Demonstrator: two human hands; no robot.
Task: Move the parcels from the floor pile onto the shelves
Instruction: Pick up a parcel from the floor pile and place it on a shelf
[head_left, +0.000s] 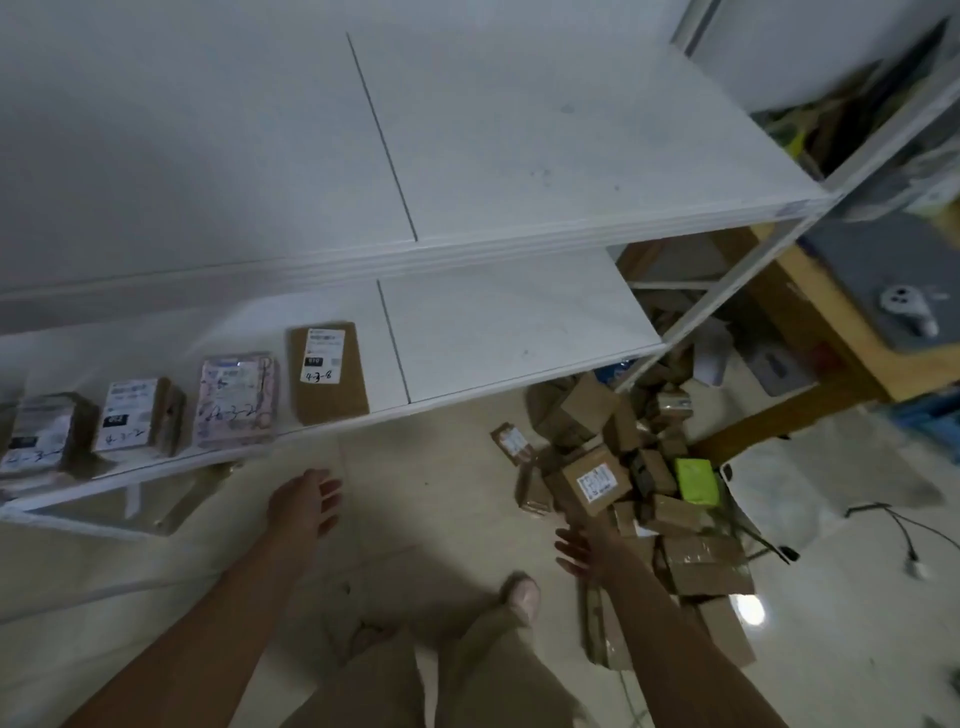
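White across the upper shelf (519, 130) and the lower shelf (509, 332), with a thin dark seam line down each board. On the lower one there's a plain brown cardboard parcel (332, 400), its white label (323, 356) marked with black handwriting and a black block. Beside it is a pinkish parcel (236, 400) in a busy printed pattern. The floor pile (613, 467) is brown upon brown, and there's one lime-green parcel (696, 480)! The floor (415, 467) is pale beige. Off right are a tan wooden table (810, 332), a grey mat (857, 260), a blue crate (930, 415) and a black cable (893, 519). Khaki trousers (493, 675) below.
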